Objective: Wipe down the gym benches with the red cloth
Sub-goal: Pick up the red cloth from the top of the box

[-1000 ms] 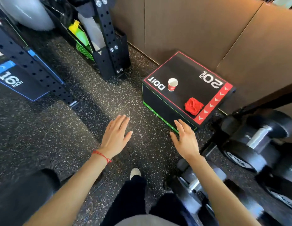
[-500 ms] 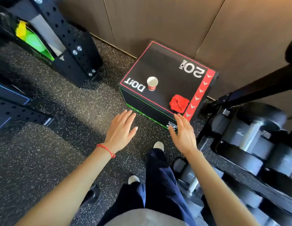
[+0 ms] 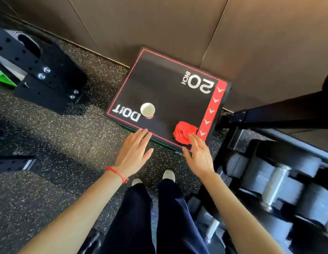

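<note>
Black plyo box (image 3: pixel 165 92) against the brown wall panels (image 3: pixel 159 24), red-edged, lettered "20 INCH" and "DO iT", standing on speckled rubber floor (image 3: pixel 55 136). On the box's top, near its front right corner, red cloth (image 3: pixel 183 132) lying bunched, just left of the red chevron strip. Left of the cloth on the same top, a paper cup (image 3: pixel 147 110), upright, white inside, beside the "DO iT" lettering. Right hand (image 3: pixel 199 155) flat with fingers straight and apart, holding nothing, fingertips overlapping the cloth's near edge; contact cannot be told. Left hand (image 3: pixel 134 153) likewise spread and empty, fingertips at the box's front edge, a red string bracelet (image 3: pixel 116 174) at the wrist. Right of the box, a dumbbell rack (image 3: pixel 280 180) with dark dumbbells. Left of the box, a black perforated steel frame (image 3: pixel 40 77) with bolts. In front of the box, dark trousers and 2 light shoe toes.
</note>
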